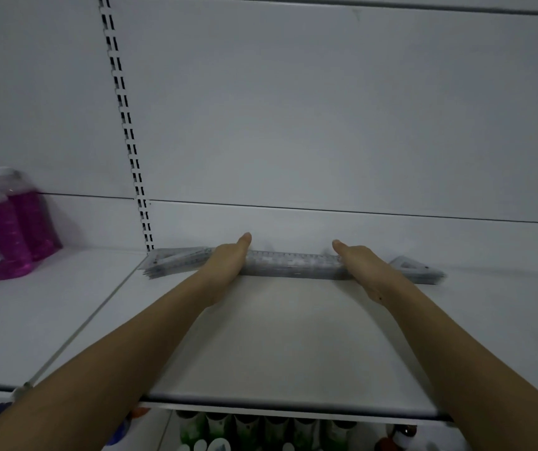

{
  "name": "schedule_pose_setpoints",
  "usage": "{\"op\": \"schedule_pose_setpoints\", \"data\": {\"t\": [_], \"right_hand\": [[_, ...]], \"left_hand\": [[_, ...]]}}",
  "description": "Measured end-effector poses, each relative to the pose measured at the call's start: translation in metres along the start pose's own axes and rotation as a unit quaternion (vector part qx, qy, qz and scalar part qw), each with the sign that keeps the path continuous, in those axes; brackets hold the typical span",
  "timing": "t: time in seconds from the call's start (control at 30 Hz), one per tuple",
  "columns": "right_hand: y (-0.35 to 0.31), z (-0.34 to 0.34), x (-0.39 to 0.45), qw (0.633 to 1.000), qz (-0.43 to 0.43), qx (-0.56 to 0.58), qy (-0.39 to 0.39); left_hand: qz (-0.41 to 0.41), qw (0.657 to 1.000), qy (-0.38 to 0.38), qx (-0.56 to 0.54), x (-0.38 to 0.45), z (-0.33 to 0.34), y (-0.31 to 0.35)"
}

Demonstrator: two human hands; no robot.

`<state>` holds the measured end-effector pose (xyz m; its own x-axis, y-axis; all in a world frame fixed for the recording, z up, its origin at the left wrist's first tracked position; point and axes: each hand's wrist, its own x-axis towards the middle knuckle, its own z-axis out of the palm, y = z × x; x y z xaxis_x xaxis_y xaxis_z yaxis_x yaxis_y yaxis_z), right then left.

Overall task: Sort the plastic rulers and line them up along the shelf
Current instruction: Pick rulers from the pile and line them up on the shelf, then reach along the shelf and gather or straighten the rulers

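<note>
Both hands, left hand [228, 258] and right hand [362, 262], clasp the stack of clear rulers [290, 263] between them at the back of the shelf [277, 336].

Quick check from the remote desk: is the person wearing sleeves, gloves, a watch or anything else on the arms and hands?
Nothing visible. Both forearms are bare up to the frame edge, and the left hand and right hand have no gloves, rings or watch. The picture is dim and slightly blurred.

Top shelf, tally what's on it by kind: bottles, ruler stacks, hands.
Purple bottles: 2
Ruler stacks: 3 (left, middle, right)
Hands: 2 (left hand, right hand), one at each end of the middle stack
Total: 7
</note>
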<state>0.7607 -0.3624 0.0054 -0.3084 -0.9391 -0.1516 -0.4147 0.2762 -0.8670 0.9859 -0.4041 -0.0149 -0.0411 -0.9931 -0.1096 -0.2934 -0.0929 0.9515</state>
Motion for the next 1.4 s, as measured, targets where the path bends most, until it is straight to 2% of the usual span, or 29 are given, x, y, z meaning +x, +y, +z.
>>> {"op": "schedule_pose_setpoints", "data": {"t": [0.03,0.1,0.17,0.2,0.3,0.37,0.43,0.53,0.7,0.83,1.0,1.2,1.4], "right_hand": [[-0.003,0.0,-0.002,0.999,-0.02,-0.032,0.019],[-0.014,0.001,-0.004,0.986,-0.112,-0.086,0.087],[-0.034,0.008,-0.009,0.963,-0.221,-0.081,0.135],[-0.046,0.016,-0.011,0.954,-0.26,-0.074,0.13],[-0.085,0.051,-0.014,0.935,-0.334,-0.12,0.017],[-0.105,0.082,-0.013,0.907,-0.356,-0.212,-0.077],[-0.119,0.112,-0.01,0.862,-0.363,-0.323,-0.145],[-0.133,0.15,0.003,0.81,-0.339,-0.439,-0.193],[-0.138,0.184,0.015,0.758,-0.293,-0.542,-0.212],[-0.135,0.187,0.018,0.769,-0.274,-0.541,-0.204],[-0.123,0.183,0.019,0.817,-0.268,-0.475,-0.185],[-0.118,0.178,0.017,0.825,-0.267,-0.465,-0.179],[-0.114,0.182,0.013,0.835,-0.28,-0.456,-0.125]], "left_hand": [[0.024,0.999,0.002,0.022,-0.006,-0.004,0.001],[0.108,0.993,0.018,0.048,-0.016,-0.02,0.001],[0.183,0.978,0.067,0.07,-0.02,-0.049,0.004],[0.203,0.969,0.1,0.103,-0.018,-0.068,0.006],[0.187,0.939,0.144,0.252,-0.009,-0.126,0.008],[0.129,0.932,0.112,0.32,-0.001,-0.155,0.002],[0.087,0.924,0.074,0.366,0.007,-0.171,-0.003],[0.077,0.915,0.012,0.395,0.018,-0.179,-0.009],[0.084,0.887,-0.09,0.444,0.039,-0.174,-0.009],[0.136,0.854,-0.122,0.487,0.045,-0.165,-0.009],[0.168,0.872,-0.164,0.43,0.04,-0.157,-0.018],[0.19,0.875,-0.155,0.418,0.035,-0.161,-0.02],[0.206,0.876,-0.137,0.414,0.038,-0.161,-0.027]]}}
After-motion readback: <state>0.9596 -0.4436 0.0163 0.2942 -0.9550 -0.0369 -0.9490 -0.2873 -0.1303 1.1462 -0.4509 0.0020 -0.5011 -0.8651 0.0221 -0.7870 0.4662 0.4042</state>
